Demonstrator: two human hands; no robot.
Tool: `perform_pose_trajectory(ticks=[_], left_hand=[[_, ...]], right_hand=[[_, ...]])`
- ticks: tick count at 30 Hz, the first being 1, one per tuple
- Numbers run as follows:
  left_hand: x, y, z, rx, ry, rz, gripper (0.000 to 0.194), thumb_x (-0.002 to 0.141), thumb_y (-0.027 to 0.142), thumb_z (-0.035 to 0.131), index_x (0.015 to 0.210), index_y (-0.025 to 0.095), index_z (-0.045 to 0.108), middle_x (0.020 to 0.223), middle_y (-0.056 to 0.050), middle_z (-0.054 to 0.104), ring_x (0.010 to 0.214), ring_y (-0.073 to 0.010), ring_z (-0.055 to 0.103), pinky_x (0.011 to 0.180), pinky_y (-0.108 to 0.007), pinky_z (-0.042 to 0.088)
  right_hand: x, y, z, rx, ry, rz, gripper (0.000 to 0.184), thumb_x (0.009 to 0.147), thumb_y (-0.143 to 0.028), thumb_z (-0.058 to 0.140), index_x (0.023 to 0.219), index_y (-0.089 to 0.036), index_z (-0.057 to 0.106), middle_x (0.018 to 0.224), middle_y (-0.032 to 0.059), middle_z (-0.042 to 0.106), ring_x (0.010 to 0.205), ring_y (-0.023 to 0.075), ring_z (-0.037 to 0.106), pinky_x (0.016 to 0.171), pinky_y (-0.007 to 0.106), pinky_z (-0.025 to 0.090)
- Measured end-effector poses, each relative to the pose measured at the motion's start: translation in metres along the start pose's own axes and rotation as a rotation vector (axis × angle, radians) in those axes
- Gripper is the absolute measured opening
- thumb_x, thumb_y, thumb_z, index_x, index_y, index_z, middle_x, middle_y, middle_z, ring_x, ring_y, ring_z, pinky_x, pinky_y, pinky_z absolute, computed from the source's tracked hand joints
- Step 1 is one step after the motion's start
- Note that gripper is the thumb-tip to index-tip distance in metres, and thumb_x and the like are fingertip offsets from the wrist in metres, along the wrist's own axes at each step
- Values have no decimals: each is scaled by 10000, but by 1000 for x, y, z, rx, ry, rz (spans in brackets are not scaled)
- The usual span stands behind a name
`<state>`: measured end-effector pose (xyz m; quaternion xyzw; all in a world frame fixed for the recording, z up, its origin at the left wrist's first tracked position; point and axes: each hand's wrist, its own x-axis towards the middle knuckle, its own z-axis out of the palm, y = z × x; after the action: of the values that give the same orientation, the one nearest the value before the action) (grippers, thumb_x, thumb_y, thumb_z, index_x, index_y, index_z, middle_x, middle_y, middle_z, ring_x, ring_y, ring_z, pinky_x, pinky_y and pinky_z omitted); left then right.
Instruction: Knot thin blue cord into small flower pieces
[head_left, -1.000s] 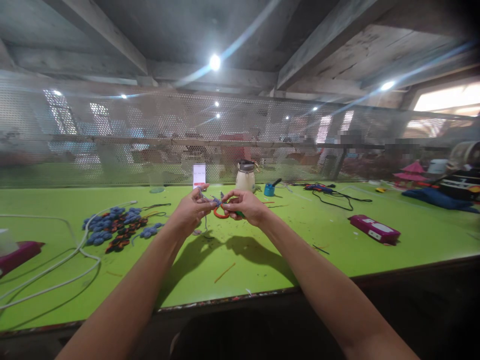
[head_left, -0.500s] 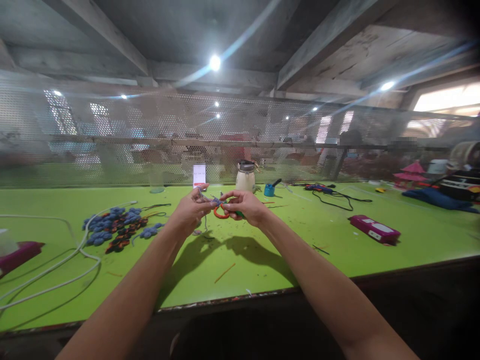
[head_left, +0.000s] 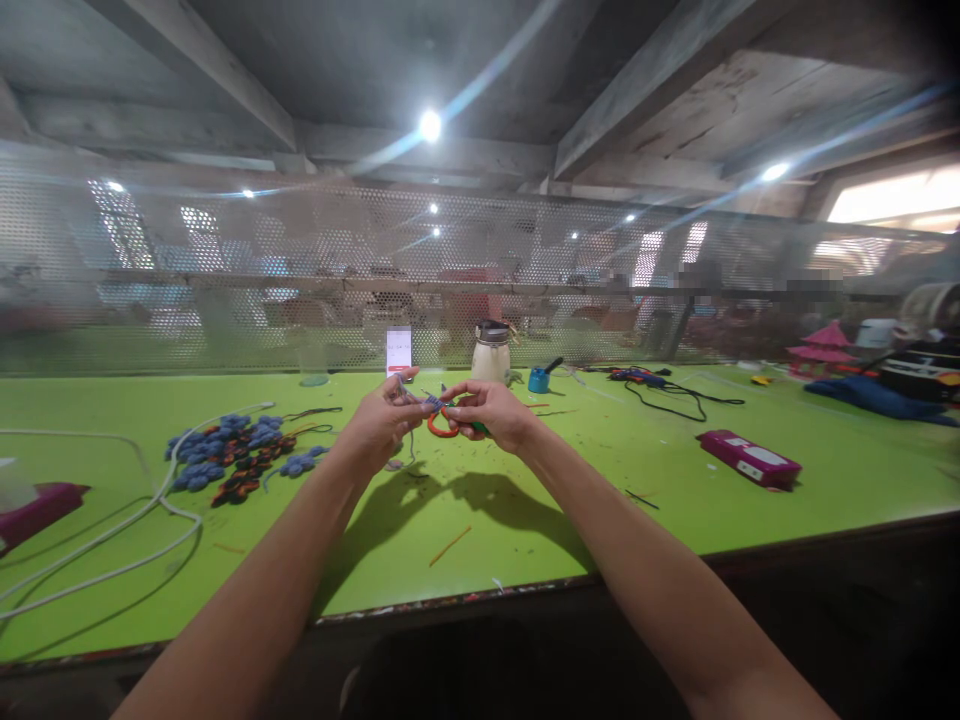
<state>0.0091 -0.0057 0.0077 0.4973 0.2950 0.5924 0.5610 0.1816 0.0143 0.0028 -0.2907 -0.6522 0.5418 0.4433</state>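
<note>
My left hand (head_left: 388, 415) is closed in a pinch, with greyish-blue yarn (head_left: 411, 447) running over its fingers and hanging below. A small piece of blue loops (head_left: 433, 403) sits between the fingertips of both hands. Closed around a slim tool, my right hand (head_left: 487, 410) meets the left above the table; the tool's green handle (head_left: 480, 429) peeks out under the palm, and it looks like a crochet hook. Just below the right fingertips hangs an orange ring (head_left: 442, 429), like a scissors handle; its other parts are hidden. To the left lie blue crocheted flowers (head_left: 199, 472).
Black-and-orange pieces (head_left: 238, 485) lie beside the flowers, with a white cable (head_left: 161, 495) crossing near. A phone (head_left: 399, 350), a cream bottle (head_left: 491, 355) and a blue pot (head_left: 538, 379) stand behind my hands. At right are a magenta box (head_left: 750, 460) and black cord (head_left: 686, 400).
</note>
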Motion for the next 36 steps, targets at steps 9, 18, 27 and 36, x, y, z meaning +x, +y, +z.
perform_pose_trajectory(ticks=[9, 18, 27, 36], left_hand=[[0, 1, -1, -32, 17, 101, 785, 533, 2, 678, 1272, 138, 449, 679, 10, 608, 633, -96, 574, 624, -213, 412], [8, -7, -4, 80, 74, 223, 800, 532, 78, 738, 1276, 100, 443, 629, 13, 607, 623, -116, 567, 647, -246, 425], [8, -8, -5, 231, -7, 225, 830, 546, 89, 736, 1311, 108, 415, 597, 27, 616, 633, -120, 578, 705, -254, 438], [11, -11, -8, 390, -31, 184, 805, 546, 106, 718, 1298, 91, 430, 576, 32, 586, 584, -126, 548, 617, -253, 417]], right_hand=[[-3, -4, 1, 0, -14, -12, 438, 724, -174, 630, 1159, -148, 596, 554, -27, 543, 412, 43, 390, 395, 183, 236], [0, -1, 1, -2, -16, -25, 420, 714, -187, 632, 1132, -142, 614, 545, -31, 539, 408, 40, 377, 398, 182, 228], [-6, -7, 7, -4, -36, -10, 542, 734, -161, 620, 1266, -181, 517, 533, -40, 520, 410, 47, 367, 397, 189, 227], [-1, -1, 10, -87, 24, -37, 348, 684, -111, 593, 1024, -100, 668, 433, -58, 488, 347, 36, 309, 368, 198, 205]])
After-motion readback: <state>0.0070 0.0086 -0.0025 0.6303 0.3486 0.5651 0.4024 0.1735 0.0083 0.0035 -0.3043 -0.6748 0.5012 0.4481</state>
